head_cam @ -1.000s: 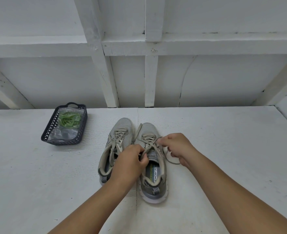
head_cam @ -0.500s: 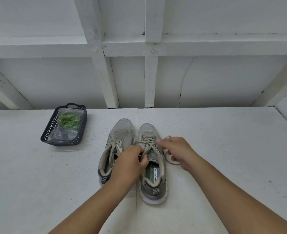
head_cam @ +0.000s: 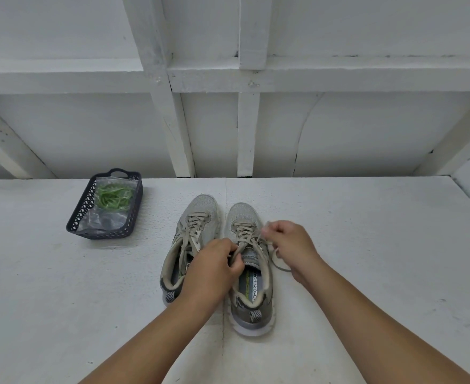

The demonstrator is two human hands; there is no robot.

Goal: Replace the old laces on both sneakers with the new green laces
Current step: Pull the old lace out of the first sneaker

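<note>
White boards are carrying both sneakers mid-frame, old laces still threaded. Left hand (head_cam: pixel 214 266) and right hand (head_cam: pixel 289 242) are pinching the right sneaker's lace (head_cam: pixel 245 234), just untying. Green laces (head_cam: pixel 112 196) are waiting bagged, upper left.

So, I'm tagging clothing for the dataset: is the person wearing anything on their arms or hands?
No. Both forearms are bare as far as the frame shows, with no sleeves. The left hand and right hand show no gloves, rings, watch or bands.
</note>
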